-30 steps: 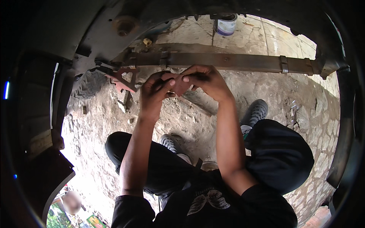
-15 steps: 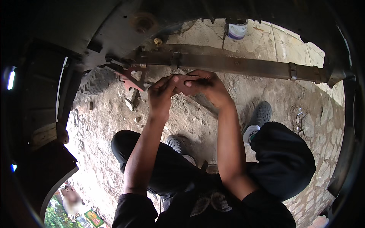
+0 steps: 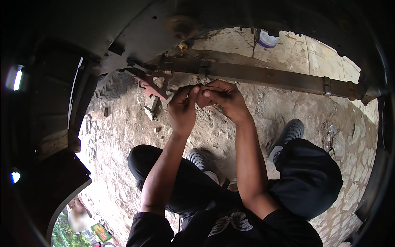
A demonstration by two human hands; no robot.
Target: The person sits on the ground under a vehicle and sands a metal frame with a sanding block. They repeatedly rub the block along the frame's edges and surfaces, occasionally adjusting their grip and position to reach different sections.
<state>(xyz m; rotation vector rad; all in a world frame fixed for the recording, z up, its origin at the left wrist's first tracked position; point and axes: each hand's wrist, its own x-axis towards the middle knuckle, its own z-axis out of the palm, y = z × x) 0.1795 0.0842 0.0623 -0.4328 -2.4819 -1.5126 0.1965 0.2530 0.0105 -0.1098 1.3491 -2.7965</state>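
Left hand (image 3: 184, 108) and right hand (image 3: 227, 102) both nearly closed, I see, thumbs and fingers pinching small reddish-brown sheet (image 3: 202, 101). Sheet held up over dirt ground (image 3: 267, 113), near long metal bar (image 3: 267, 74). Grip done, release not; further work left, cannot tell.

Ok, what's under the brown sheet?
Just past the sheet, part of a thin strip shows against the dirt. Whatever is directly beneath is covered by the sheet, left hand and right hand.
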